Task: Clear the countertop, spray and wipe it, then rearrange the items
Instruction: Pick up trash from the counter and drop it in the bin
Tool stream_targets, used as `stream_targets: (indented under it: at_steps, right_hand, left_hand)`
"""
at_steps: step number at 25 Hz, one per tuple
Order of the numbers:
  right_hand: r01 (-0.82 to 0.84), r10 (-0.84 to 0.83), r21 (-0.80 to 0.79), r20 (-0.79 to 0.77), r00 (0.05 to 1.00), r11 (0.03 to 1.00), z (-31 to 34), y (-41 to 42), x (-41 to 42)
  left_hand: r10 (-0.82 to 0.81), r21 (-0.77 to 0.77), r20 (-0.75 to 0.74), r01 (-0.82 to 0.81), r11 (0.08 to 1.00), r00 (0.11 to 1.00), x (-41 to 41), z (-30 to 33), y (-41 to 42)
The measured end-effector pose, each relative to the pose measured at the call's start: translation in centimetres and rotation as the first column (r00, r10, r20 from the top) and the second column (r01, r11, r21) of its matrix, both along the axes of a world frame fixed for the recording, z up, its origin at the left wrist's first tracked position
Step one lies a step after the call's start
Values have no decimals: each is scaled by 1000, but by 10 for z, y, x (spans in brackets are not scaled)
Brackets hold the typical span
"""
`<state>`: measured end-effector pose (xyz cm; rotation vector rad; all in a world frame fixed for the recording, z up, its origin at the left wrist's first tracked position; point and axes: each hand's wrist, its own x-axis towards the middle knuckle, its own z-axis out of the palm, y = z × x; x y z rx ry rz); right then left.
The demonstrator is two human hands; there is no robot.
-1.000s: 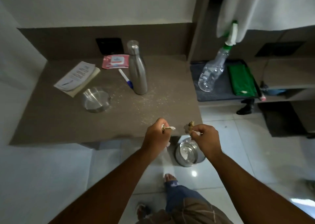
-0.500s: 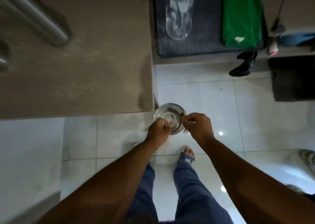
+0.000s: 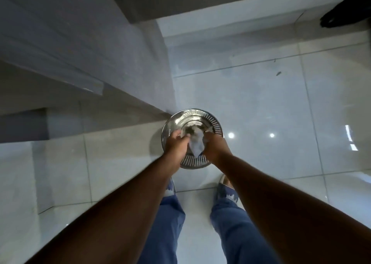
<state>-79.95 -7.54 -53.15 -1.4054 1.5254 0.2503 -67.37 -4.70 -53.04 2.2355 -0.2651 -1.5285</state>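
Left hand (image 3: 176,143) and right hand (image 3: 213,146) both pinch a crumpled pale paper scrap (image 3: 195,146) just over the round perforated steel waste bin (image 3: 215,123) on the floor. It looks light, soft and easily torn; edges suffice. Half a second ago the desk showed; now both hands have dropped lower, over the bin mouth.

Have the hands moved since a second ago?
Yes. Both hands went from the countertop edge down over the metal bin on the floor, with a crumpled paper between them.
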Motion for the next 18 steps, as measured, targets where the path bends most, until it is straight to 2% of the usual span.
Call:
stream_targets:
  at_steps: [2, 4, 6, 8, 12, 15, 18]
  right_hand:
    - [92, -92, -1, 44, 995, 996, 36, 4, -8]
    - [119, -120, 8, 50, 992, 993, 95, 9, -12]
    - [36, -36, -19, 45, 998, 999, 171, 16, -15]
    - [-106, 110, -92, 49, 993, 990, 252, 23, -16]
    - [-344, 369, -228, 76, 926, 911, 391, 33, -1]
    - [-523, 585, -362, 82, 807, 772, 450, 42, 21]
    - [-575, 695, -488, 94, 713, 657, 490, 56, 54]
  left_hand:
    - [-117, 46, 132, 112, 993, 984, 0, 34, 3]
    - [-261, 64, 176, 253, 965, 949, -1, 86, 10]
    - [-400, 45, 195, 399, 916, 896, -4, 158, 17]
    - [-472, -7, 221, 485, 874, 853, -8, 240, 25]
    - [-469, -150, 312, 530, 834, 826, 5, 380, 63]
    - [-403, -230, 466, 548, 804, 788, 33, 443, 99]
    - [-295, -218, 635, 532, 818, 714, 77, 483, 135]
